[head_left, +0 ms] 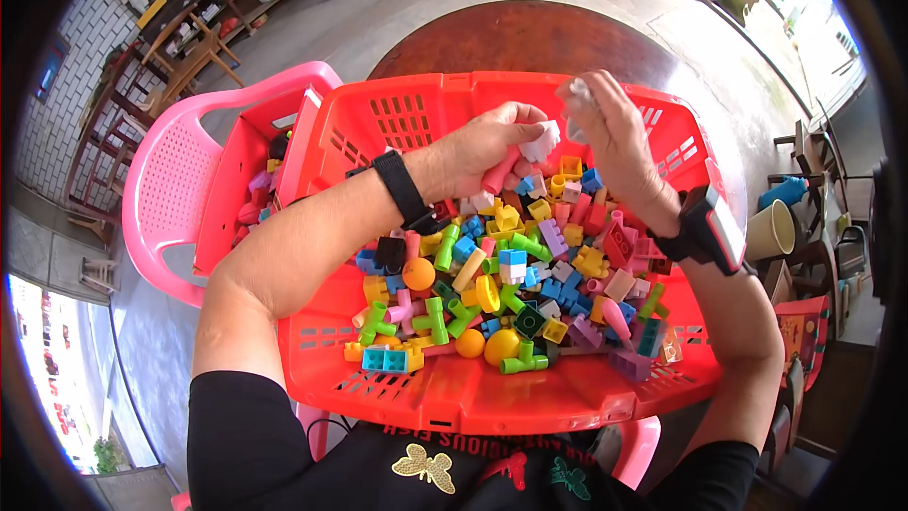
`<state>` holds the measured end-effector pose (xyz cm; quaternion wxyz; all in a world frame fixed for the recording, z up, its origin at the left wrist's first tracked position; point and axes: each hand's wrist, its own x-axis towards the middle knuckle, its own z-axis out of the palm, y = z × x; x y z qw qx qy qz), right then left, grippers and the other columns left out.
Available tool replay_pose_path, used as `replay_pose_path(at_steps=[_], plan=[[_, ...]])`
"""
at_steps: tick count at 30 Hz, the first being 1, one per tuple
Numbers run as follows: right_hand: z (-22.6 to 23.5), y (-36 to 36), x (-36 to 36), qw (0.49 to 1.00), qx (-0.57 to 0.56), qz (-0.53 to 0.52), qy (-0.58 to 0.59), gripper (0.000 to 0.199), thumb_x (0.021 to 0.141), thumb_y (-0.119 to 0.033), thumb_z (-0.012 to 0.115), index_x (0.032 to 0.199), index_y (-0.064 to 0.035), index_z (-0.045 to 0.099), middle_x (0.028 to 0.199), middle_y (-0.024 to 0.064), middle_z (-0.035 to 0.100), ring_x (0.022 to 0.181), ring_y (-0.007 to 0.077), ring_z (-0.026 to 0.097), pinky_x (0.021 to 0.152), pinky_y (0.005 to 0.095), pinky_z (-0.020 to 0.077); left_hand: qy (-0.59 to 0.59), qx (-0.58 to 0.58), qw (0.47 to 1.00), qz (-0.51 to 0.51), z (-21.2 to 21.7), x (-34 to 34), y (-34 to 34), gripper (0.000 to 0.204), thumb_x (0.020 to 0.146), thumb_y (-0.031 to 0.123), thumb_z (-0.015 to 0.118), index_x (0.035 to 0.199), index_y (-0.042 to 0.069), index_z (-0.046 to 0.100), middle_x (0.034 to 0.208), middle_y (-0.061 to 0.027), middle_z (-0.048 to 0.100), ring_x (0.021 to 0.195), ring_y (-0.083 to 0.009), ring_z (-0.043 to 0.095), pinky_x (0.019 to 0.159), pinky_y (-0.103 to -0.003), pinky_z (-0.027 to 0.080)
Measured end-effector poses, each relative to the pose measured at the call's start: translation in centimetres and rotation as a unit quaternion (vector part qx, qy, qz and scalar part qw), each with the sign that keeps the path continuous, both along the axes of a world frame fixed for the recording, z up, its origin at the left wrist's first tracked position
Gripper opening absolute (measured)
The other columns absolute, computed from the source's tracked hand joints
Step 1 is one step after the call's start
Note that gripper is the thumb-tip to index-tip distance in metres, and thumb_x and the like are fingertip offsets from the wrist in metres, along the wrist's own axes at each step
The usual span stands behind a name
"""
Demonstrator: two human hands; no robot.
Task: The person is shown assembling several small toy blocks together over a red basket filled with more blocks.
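Above the far half of a large red plastic basket [445, 397], both my hands are raised over a heap of mixed toy building pieces. My left hand [487, 144] is closed on a pink tube piece [497, 178] and a white toothed block [541, 142]; whether the two are joined I cannot tell. My right hand [619, 137] is bent with its fingertips together around a small whitish piece [579, 93], partly hidden by the fingers. Beneath them lie green tube connectors [437, 320], orange balls [418, 274], a yellow disc [487, 293] and a blue-and-white block [512, 267].
A pink plastic chair [170, 185] at the left bears a red box [216, 218] with more pieces. Beyond the basket stands a round brown table [530, 33]. Wooden chairs [194, 57] and shelves are farther back; a cream bucket [771, 230] stands at the right.
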<state>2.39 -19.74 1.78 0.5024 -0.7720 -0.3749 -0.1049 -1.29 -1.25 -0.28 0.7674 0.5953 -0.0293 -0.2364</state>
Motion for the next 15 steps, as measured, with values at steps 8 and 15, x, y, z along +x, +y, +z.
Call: replay_pose_path(at_steps=[8, 15], plan=[[-0.3, 0.9, -1.5, 0.996, -0.052, 0.067, 0.012, 0.019, 0.089, -0.015, 0.052, 0.096, 0.0022, 0.053, 0.097, 0.0190, 0.053, 0.088, 0.0381, 0.054, 0.075, 0.0398, 0.0456, 0.002, -0.137, 0.990, -0.040, -0.3, -2.2, -1.6, 0.021, 0.098, 0.026, 0.043, 0.110, 0.011, 0.049, 0.090, -0.0033, 0.056, 0.068, -0.0111, 0.055, 0.053, -0.023, 0.044], [-0.6, 0.4, -1.0, 0.981, 0.066, 0.038, 0.179, 0.025, 0.094, -0.023, 0.048, 0.100, 0.0015, 0.050, 0.086, 0.0173, 0.056, 0.077, 0.0290, 0.057, 0.069, 0.0336, 0.0461, -0.018, -0.117, 0.993, 0.007, 1.6, -3.0, -2.6, 0.020, 0.099, 0.022, 0.040, 0.118, 0.014, 0.044, 0.086, -0.0047, 0.057, 0.060, -0.0118, 0.054, 0.046, -0.022, 0.040]])
